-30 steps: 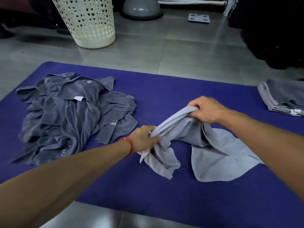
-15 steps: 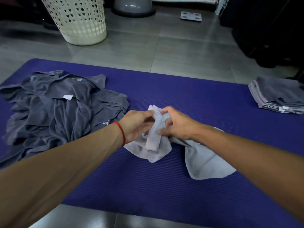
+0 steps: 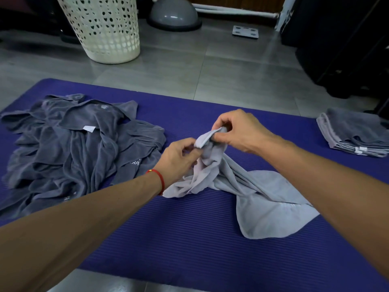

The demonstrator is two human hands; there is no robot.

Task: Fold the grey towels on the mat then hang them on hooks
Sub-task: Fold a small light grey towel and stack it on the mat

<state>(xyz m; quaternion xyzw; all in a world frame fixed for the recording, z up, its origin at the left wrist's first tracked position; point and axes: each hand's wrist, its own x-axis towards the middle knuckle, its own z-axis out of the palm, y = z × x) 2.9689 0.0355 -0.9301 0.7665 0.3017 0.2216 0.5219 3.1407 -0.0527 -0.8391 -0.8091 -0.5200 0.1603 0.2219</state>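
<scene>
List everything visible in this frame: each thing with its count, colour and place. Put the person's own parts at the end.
light grey towel: one, pale grey, bunched on the mat's middle, one end lifted by both hands
unfolded towel pile: count unclear, dark grey, heaped on the mat's left part
folded towel stack: several, grey, at the mat's right end
mat: one, purple, ribbed, on the tiled floor
laundry basket: one, cream, perforated, on the floor beyond the mat, left
dome: one, grey, on the floor behind the basket
scale: one, grey, flat on the far floor
left hand: grips the towel; red string on the wrist
right hand: pinches the towel's raised end
</scene>
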